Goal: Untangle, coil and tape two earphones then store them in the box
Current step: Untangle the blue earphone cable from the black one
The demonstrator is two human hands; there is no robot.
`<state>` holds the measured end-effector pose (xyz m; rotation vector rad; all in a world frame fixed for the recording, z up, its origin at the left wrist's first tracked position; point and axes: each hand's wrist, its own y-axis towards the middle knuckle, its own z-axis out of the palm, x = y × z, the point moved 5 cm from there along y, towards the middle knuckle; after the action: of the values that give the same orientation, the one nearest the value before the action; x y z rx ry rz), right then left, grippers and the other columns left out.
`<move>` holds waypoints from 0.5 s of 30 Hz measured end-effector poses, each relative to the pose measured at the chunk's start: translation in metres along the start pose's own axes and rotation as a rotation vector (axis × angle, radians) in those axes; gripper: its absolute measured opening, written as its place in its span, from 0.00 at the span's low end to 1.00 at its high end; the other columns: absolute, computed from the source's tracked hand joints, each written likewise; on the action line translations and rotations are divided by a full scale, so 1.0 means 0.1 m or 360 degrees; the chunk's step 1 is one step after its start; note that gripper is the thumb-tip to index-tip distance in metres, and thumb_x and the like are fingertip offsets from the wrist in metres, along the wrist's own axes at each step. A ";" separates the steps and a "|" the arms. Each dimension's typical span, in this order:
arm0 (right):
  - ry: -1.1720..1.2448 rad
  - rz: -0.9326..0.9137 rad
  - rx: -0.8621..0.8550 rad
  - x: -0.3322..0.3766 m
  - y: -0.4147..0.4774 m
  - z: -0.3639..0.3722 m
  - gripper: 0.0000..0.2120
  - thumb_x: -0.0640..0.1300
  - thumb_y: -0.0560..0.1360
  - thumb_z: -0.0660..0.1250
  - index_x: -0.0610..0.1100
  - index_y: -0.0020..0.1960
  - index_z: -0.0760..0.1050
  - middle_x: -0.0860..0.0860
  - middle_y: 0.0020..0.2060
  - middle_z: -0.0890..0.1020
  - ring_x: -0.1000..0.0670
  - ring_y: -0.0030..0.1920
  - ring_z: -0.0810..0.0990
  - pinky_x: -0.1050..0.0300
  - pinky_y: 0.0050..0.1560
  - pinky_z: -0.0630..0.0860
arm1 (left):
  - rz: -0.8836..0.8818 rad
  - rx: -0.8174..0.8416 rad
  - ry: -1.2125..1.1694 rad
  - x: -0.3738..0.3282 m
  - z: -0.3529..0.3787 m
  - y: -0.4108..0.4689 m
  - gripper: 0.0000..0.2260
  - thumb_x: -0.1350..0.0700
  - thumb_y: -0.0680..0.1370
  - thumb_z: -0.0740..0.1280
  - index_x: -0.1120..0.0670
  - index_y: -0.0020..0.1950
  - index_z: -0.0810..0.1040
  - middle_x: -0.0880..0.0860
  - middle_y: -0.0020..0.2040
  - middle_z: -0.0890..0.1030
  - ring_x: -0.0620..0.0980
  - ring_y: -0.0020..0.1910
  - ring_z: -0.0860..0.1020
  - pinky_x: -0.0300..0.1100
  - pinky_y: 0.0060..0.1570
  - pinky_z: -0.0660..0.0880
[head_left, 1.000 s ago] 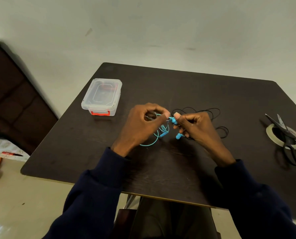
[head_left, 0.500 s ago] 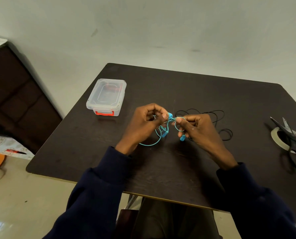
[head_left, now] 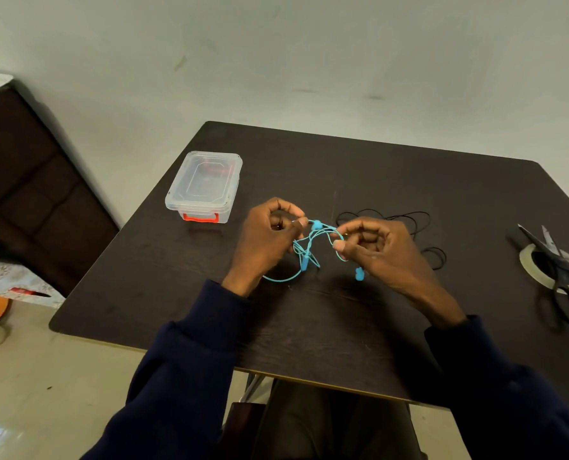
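The held earphone spans my left hand and right hand over the counter. Behind-left of it sits the box, behind-right the loose earphone (partly behind my right hand), far right the scissors atop the tape roll.

One wide-angle head camera is looking forward and down from above the near edge of the desk, facing the wall behind the desk. It is sitting close, centring on the blue earphone pinched between left hand and right hand mid-desk; the desk's right edge is running off-frame.
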<state>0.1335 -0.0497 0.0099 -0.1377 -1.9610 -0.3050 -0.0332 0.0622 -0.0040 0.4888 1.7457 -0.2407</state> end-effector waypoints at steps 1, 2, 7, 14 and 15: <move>-0.0022 0.0001 -0.0026 -0.02 0.01 -0.02 0.07 0.41 0.75 0.75 0.41 0.52 0.83 0.43 0.36 0.85 0.50 0.36 0.85 0.63 0.40 0.81 | 0.0014 0.0005 0.0039 0.00 0.00 0.00 0.05 0.55 0.78 0.73 0.55 0.50 0.81 0.53 0.39 0.85 0.51 0.38 0.84 0.43 0.37 0.81; -0.0025 0.0008 -0.0058 -0.02 0.02 -0.03 0.07 0.42 0.75 0.75 0.41 0.52 0.83 0.43 0.35 0.85 0.50 0.35 0.85 0.64 0.39 0.80 | 0.0034 0.0027 0.0047 0.00 0.00 0.00 0.06 0.53 0.78 0.72 0.55 0.49 0.82 0.53 0.38 0.84 0.51 0.37 0.83 0.43 0.37 0.81; 0.0029 0.0082 -0.0246 -0.03 0.04 -0.09 0.09 0.47 0.79 0.70 0.42 0.50 0.84 0.44 0.29 0.83 0.49 0.25 0.73 0.63 0.25 0.67 | 0.0037 0.0311 0.0243 -0.05 0.06 -0.02 0.15 0.44 0.71 0.77 0.54 0.43 0.83 0.51 0.37 0.84 0.47 0.34 0.80 0.38 0.37 0.77; 0.0021 0.0111 -0.0162 -0.07 0.06 -0.05 0.07 0.40 0.80 0.68 0.41 0.57 0.81 0.46 0.40 0.86 0.52 0.30 0.80 0.68 0.29 0.72 | 0.0089 0.0418 0.0496 -0.04 0.01 -0.02 0.05 0.61 0.74 0.76 0.54 0.48 0.85 0.48 0.41 0.85 0.37 0.38 0.82 0.29 0.41 0.77; 0.0002 0.0110 -0.0156 -0.08 0.06 -0.04 0.08 0.37 0.79 0.69 0.42 0.57 0.81 0.46 0.42 0.86 0.53 0.31 0.81 0.69 0.31 0.73 | 0.0083 0.0402 0.0499 -0.03 -0.03 -0.01 0.04 0.61 0.75 0.75 0.54 0.48 0.86 0.47 0.41 0.86 0.38 0.39 0.82 0.28 0.41 0.76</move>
<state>0.1416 -0.0443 0.0048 -0.2682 -1.9360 -0.3557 -0.0359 0.0617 -0.0006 0.7887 2.0149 -0.3652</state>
